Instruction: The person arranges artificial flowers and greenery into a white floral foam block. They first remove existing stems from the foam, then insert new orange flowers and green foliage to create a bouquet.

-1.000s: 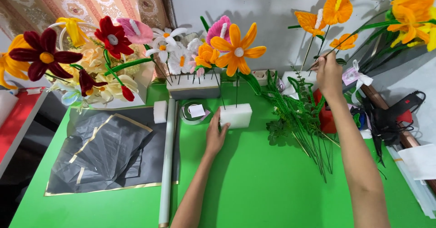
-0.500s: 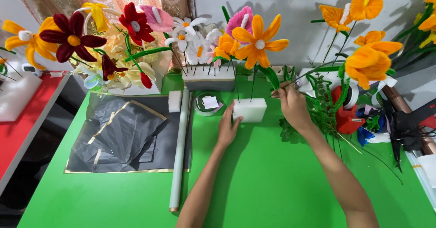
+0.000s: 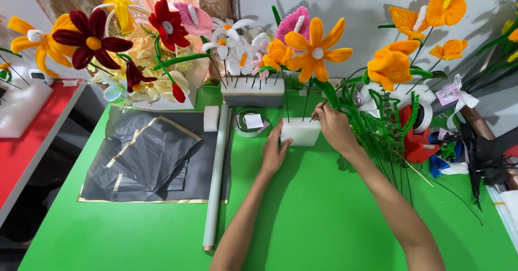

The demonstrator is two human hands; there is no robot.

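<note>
You had open green table (image 3: 324, 206) near you, but the paper roll (image 3: 217, 179) and black sheet (image 3: 151, 160) blocked the left, green stems (image 3: 377, 136) crowded the right, and flower blocks (image 3: 252, 90) walled the back.

Small white label (image 3: 253, 121) on tape roll (image 3: 249, 124), pale tag (image 3: 449, 94) on ribbon at right
</note>
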